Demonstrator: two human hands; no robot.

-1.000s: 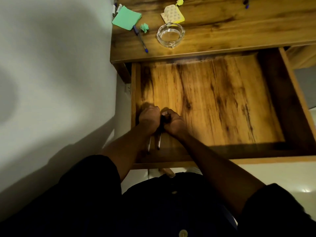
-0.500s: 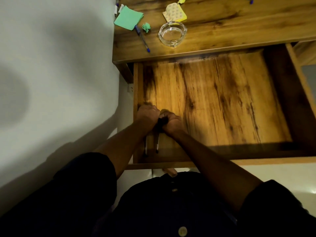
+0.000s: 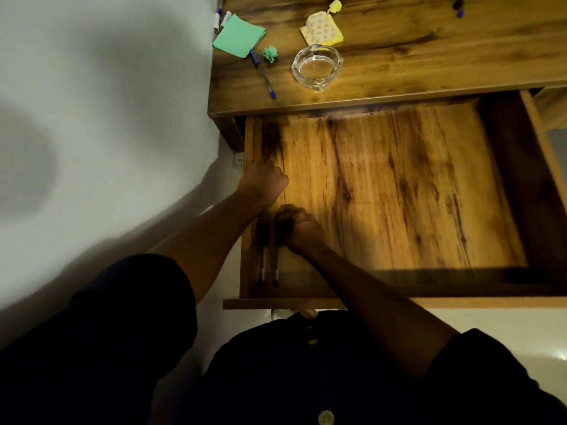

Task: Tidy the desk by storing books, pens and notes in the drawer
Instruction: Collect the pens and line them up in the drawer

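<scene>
- Down in the drawer (image 3: 460, 302), at the front-left corner, the wall-side pen (image 3: 262, 265) and the inner pen (image 3: 276, 265) are lying parallel. Both are slim with pale barrels, dark tips pointing at the front rim.
- Right hand (image 3: 302, 230) is curling tight round the inner pen's dark upper end.
- Left hand (image 3: 264, 183) is hovering by the drawer's left wall, fingers tucked under and blurred; cannot tell whether it is holding anything.
- Drawer floor is showing streaky, glossy wood grain, stretching open to the right of the hands.
- On the desk top (image 3: 429, 62), several things are sitting near the front edge: green note pad (image 3: 239, 36), blue pen (image 3: 262, 72) touching it, crumpled green scrap (image 3: 270, 53), faceted glass dish (image 3: 317, 67), yellow pad (image 3: 322, 33).
</scene>
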